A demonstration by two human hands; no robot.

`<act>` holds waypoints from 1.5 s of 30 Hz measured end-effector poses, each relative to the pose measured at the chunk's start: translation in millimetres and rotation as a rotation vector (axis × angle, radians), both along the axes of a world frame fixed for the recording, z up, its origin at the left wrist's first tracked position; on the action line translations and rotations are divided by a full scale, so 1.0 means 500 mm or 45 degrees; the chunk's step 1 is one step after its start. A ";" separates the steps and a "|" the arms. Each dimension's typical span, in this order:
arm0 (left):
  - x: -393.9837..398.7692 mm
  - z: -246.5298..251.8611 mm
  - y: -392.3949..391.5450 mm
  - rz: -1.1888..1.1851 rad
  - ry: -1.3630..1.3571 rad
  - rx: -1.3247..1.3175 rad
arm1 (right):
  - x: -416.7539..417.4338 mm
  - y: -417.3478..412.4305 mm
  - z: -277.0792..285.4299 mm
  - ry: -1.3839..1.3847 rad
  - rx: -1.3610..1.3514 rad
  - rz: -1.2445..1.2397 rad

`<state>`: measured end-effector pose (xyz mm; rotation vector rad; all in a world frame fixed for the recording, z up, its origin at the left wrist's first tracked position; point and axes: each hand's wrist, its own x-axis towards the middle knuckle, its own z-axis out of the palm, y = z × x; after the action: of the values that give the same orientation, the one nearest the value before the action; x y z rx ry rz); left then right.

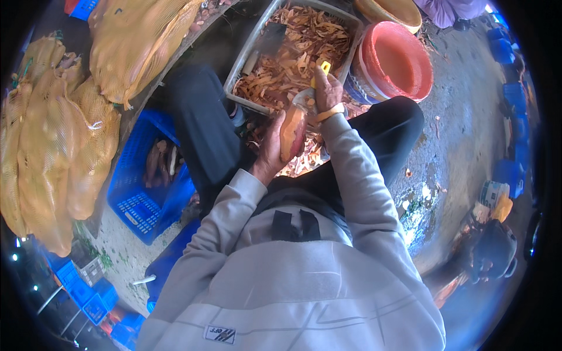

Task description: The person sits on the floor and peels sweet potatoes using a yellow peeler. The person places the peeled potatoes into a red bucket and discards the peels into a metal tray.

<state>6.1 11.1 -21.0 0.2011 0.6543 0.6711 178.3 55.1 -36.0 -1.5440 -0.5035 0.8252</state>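
My left hand (270, 147) holds a large, partly peeled sweet potato (292, 134), with orange flesh on its left and reddish skin on its right side. My right hand (328, 92) grips a yellow-handled peeler (324, 69) at the upper end of the root; the peeler's working part is hard to make out. Behind both hands stands a grey plastic crate (250, 103) heaped with peelings (303, 48). More peelings (307, 153) lie between my legs, below the root.
A blue plastic basket (151, 215) with several long roots (160, 164) stands at left, near filled yellow mesh sacks (48, 153). Right of the crate is a bucket with a red rim (395, 61), beside a yellowish basket (390, 13). Another person's purple clothing (448, 11) shows at top right.
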 end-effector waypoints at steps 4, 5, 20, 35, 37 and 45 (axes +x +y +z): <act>0.000 0.001 0.001 -0.064 -0.058 0.005 | 0.032 0.036 -0.072 -0.176 -0.100 -0.193; -0.002 0.007 -0.001 -0.066 -0.043 -0.012 | 0.050 0.035 -0.082 -0.118 -0.081 -0.241; -0.031 -0.025 0.009 -0.097 -0.031 0.001 | -0.096 -0.109 0.096 0.050 0.091 0.227; -0.007 0.008 -0.006 -0.039 0.011 -0.028 | 0.070 0.021 -0.031 0.392 0.187 -0.317; -0.002 -0.003 -0.001 0.009 -0.201 0.058 | 0.098 0.019 -0.079 0.264 0.104 -0.200; -0.046 -0.028 -0.008 0.161 0.796 1.754 | 0.002 -0.037 0.000 0.628 0.080 0.062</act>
<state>-17.2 7.3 -35.2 1.7055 0.6935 1.1103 179.0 36.5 -36.0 -1.2157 -0.2016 1.1730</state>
